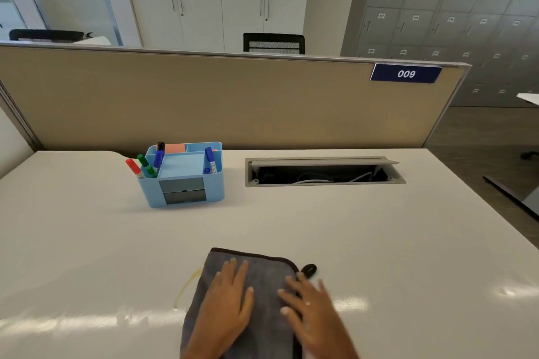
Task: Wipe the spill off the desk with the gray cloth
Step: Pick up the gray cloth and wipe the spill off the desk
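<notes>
The gray cloth lies flat on the white desk near its front edge, with a small dark tag at its far right corner. My left hand rests palm down on the cloth's left half, fingers spread. My right hand lies palm down over the cloth's right edge, partly on the desk, and looks slightly blurred. A thin yellowish streak of spill curves on the desk just left of the cloth. Any spill under the cloth is hidden.
A blue desk organizer with several markers stands at the back left. An open cable tray is set into the desk at the back right. A tan partition closes the far edge. The desk's right edge drops to the floor.
</notes>
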`<state>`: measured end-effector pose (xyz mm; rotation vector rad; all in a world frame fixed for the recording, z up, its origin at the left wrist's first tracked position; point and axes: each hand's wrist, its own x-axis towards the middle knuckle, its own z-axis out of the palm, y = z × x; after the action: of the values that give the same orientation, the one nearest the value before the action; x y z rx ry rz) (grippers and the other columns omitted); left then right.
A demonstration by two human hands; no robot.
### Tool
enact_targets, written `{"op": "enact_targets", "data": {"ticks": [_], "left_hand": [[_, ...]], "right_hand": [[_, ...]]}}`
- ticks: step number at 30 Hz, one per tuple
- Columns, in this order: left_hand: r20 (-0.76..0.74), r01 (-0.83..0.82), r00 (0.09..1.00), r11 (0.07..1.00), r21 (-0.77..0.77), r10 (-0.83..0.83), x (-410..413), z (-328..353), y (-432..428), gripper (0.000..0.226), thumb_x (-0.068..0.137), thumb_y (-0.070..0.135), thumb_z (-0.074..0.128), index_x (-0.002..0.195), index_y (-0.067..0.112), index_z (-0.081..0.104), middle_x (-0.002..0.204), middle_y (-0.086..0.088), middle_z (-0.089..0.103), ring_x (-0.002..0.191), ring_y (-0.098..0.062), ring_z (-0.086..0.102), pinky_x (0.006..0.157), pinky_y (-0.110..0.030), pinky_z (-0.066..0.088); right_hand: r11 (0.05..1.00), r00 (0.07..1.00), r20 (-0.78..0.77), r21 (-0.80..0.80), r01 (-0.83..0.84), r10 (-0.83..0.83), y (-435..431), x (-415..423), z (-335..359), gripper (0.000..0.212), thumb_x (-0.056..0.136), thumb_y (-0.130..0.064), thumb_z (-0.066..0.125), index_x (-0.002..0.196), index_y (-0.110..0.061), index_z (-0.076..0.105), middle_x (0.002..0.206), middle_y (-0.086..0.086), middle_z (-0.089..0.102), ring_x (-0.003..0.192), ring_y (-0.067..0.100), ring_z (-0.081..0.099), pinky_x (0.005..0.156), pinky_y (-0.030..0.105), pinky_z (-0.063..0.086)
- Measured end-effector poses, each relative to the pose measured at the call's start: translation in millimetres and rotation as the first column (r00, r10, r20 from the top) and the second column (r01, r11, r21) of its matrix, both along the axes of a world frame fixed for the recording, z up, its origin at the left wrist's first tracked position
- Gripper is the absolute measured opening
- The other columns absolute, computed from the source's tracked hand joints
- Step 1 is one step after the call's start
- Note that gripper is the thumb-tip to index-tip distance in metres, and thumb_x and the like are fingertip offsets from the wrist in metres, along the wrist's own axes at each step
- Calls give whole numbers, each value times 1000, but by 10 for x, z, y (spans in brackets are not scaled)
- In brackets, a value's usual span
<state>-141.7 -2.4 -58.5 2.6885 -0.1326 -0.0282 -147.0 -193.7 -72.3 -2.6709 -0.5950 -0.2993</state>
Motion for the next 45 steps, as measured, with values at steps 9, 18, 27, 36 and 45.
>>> {"op": "enact_targets", "data": {"ticks": [9, 18, 27, 36, 45], "left_hand": [[-192, 343, 939, 805, 484, -284, -30, -132, -191, 139, 35, 97, 23, 142, 15, -12, 145, -27, -32, 137, -39, -26, 108, -52, -18], [-235, -75, 964, 974, 212, 126, 527, -180, 352, 130, 39, 97, 1, 141, 18, -16, 155, -10, -18, 143, -28, -14, 113, -59, -5], [-163, -201, 955, 943, 264, 249, -144, -294, 583, 134, 38, 97, -2, 141, 12, 1, 149, -27, 21, 134, -46, 27, 104, -66, 26], [-57, -16, 998, 980, 199, 28, 51, -304, -332, 125, 39, 85, 42, 141, 34, -10, 150, -32, 6, 138, -44, -16, 107, -54, -24], [-144, -403, 884, 881, 249, 445, 469, -195, 828, 141, 16, 90, -26, 143, 31, -3, 156, -13, -2, 142, -37, 0, 111, -62, 7]], "right_hand": [[876, 880, -179, 129, 464, -440, -893, -19, -47, 107, 77, -78, -3, 116, -5, 64, 128, 22, 58, 135, 3, 34, 100, 68, 31], [872, 864, -126, -36, 488, -488, -975, -40, -207, 102, 85, -70, -4, 106, -2, 70, 114, 25, 67, 124, 14, 49, 83, 74, 41], [857, 857, -48, -86, 508, -513, -926, -40, -210, 100, 88, -66, -3, 102, 1, 71, 108, 27, 69, 92, 49, 65, 76, 75, 42], [847, 851, -28, 86, 525, -524, -864, -31, -106, 95, 84, -71, -5, 109, -17, 69, 106, 27, 69, 128, -4, 29, 77, 77, 42], [849, 845, 99, 128, 513, -525, -919, 12, -249, 75, 89, -64, 1, 109, -17, 55, 105, 25, 71, 127, -27, -17, 76, 72, 44]]}}
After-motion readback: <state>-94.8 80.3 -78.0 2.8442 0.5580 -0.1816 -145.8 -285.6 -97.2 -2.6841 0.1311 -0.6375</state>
